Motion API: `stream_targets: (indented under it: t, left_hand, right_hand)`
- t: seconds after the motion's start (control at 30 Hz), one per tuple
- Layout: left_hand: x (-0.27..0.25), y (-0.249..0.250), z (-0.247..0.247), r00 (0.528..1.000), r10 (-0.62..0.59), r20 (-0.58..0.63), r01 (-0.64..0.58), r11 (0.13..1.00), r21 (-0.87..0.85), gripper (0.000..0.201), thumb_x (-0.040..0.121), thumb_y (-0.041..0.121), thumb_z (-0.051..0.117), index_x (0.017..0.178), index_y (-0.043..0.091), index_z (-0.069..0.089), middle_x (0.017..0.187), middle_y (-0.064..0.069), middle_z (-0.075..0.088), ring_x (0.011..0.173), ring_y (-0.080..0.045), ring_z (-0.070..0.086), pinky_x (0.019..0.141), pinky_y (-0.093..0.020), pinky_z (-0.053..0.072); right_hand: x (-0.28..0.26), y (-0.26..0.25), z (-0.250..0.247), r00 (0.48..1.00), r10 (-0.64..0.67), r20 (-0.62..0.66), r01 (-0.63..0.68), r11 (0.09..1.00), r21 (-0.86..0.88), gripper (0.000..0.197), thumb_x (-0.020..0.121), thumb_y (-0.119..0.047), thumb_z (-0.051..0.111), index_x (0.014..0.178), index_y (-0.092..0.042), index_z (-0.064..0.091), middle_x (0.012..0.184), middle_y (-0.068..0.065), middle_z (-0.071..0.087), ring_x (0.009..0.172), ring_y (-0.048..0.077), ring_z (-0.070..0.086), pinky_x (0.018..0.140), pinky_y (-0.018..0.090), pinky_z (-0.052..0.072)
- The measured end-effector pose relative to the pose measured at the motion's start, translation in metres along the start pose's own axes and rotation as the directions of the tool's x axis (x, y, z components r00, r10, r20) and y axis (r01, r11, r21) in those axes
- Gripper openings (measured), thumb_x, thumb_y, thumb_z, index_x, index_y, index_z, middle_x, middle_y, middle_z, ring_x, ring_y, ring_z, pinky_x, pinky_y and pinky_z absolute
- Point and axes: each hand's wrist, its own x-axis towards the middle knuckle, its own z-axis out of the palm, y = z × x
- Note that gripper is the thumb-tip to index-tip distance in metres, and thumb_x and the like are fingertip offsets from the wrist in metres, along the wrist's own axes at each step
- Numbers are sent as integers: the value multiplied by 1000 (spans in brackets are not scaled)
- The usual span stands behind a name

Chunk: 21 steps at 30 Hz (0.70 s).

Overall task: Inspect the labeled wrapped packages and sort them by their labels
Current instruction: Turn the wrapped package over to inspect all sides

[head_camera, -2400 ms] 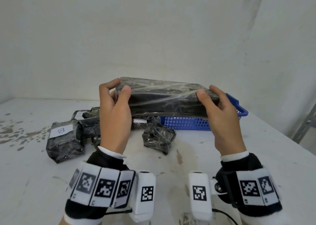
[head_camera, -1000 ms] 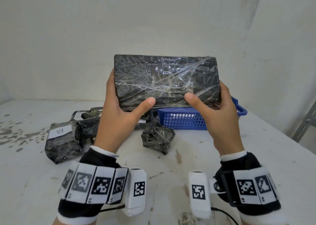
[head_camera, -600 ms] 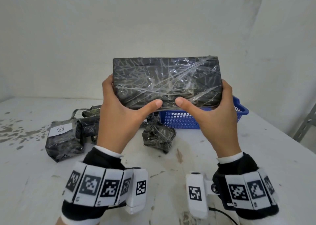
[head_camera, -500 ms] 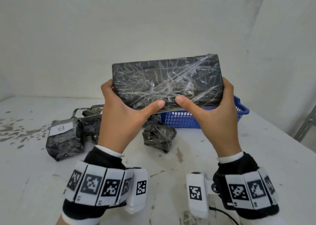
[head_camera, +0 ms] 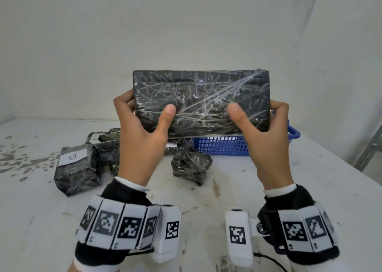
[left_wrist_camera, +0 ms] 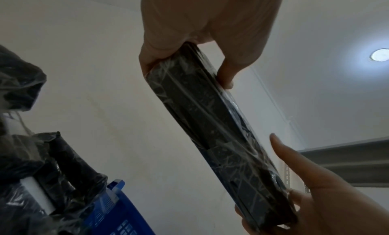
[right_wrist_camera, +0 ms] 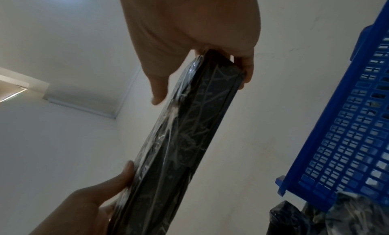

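Observation:
A large flat package [head_camera: 201, 100] in black wrap and clear film is held upright above the table, broad face toward me, with no label showing on that face. My left hand [head_camera: 142, 127] grips its left end and my right hand [head_camera: 262, 127] its right end, thumbs on the front and fingers behind. The left wrist view shows the package [left_wrist_camera: 210, 122] edge-on under the left hand [left_wrist_camera: 202, 22]. Seen from the right wrist, the package [right_wrist_camera: 185, 138] hangs edge-on from the right hand [right_wrist_camera: 189, 30]. A package labelled B [head_camera: 72, 158] lies on the table at the left.
A blue mesh basket [head_camera: 223, 146] stands on the white table [head_camera: 206, 197] behind the held package. A small wrapped package [head_camera: 191, 165] lies in front of it, and several more [head_camera: 107, 147] are piled beside the B package. A metal rack post [head_camera: 370, 154] rises at the right.
The package was turned from lying flat to standing upright with its broad face toward me. In the last half second both thumbs slid higher on that face and moved apart.

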Motion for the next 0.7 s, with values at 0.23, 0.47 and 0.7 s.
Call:
stream_targets:
  t: [0.23, 0.47, 0.7]
  left_hand:
    - [4, 1, -6, 999, -47, -20, 46, 998, -53, 25, 97, 31, 56, 112, 34, 37, 117, -7, 63, 99, -13, 65, 91, -35, 54]
    - [7, 4, -8, 996, -80, -38, 76, 993, -92, 19, 91, 41, 50, 104, 39, 38, 123, -11, 59, 110, -23, 62, 100, -51, 48]
    - [5, 2, -6, 997, -74, 4, 75, 996, -45, 57, 98, 44, 50, 148, 39, 25, 148, 14, 40, 131, -3, 44, 113, -35, 34]
  right_hand:
    - [4, 5, -3, 999, 15, 41, -17, 999, 37, 36, 83, -41, 75, 99, -27, 47, 106, 6, 72, 97, 20, 71, 88, 37, 57]
    - [5, 1, -3, 998, 52, 36, -56, 990, 125, 30, 82, -41, 69, 97, -24, 49, 104, 7, 74, 98, 18, 70, 84, 27, 54]
    - [8, 2, -6, 998, 60, 9, -61, 986, 155, 33, 95, -29, 66, 123, -28, 50, 106, 1, 74, 101, 12, 70, 86, 24, 53]
